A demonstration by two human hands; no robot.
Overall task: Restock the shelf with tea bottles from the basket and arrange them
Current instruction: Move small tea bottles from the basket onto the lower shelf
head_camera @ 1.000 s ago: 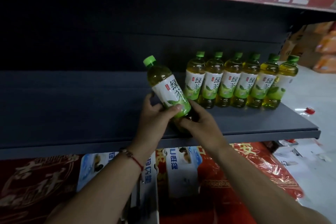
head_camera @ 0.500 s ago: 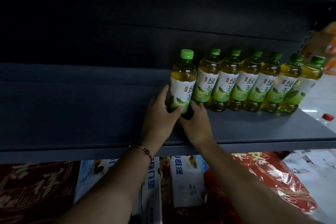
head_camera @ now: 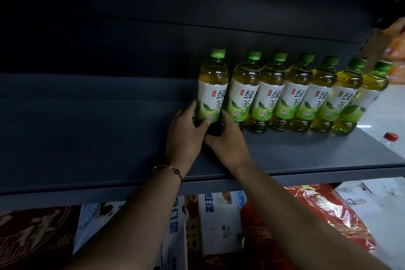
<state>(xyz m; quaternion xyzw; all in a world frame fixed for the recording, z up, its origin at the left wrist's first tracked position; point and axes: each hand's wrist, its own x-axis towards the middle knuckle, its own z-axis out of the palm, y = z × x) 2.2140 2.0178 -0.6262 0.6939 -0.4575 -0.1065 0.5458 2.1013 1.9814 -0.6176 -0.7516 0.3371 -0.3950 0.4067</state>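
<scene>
A green tea bottle point(head_camera: 212, 87) with a green cap and white-green label stands upright on the grey shelf point(head_camera: 306, 155), at the left end of a row of several like bottles point(head_camera: 293, 94). My left hand point(head_camera: 186, 136) grips its lower part from the left, thumb across the label. My right hand point(head_camera: 228, 140) holds its base from the right and front. The label faces forward. The basket is out of view.
The shelf stretches bare to the left of the row point(head_camera: 87, 133). Boxes and red packaged goods point(head_camera: 317, 215) fill the shelf below. A red bottle cap point(head_camera: 391, 136) lies on the floor to the right. Orange packs point(head_camera: 396, 50) hang at far right.
The bottle went from tilted in both hands in front of the shelf to upright at the left end of the row. Both hands stayed on it.
</scene>
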